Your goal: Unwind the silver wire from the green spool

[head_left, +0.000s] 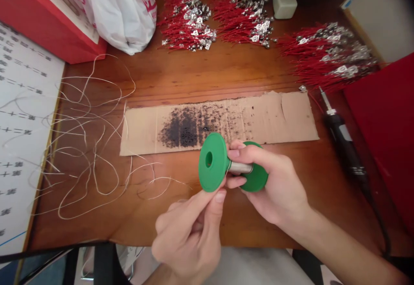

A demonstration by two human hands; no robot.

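Note:
A green spool (212, 162) with a silvery core of wound wire is held over the wooden desk (226, 73). My right hand (274, 186) grips it, fingers wrapped round the core between the two green flanges. My left hand (190, 233) is closed just below the near flange, thumb and forefinger pinched together against its rim; whether it pinches a wire end I cannot make out. Behind the spool lies a cardboard strip (258, 119) with a black scorched patch.
Loose pale wire strands (90, 155) sprawl on the left. Three piles of red wires with metal terminals (190, 22) lie at the back. A soldering iron (343, 140) rests on the right beside a red box (384, 134). A white plastic bag (123, 9) sits at back left.

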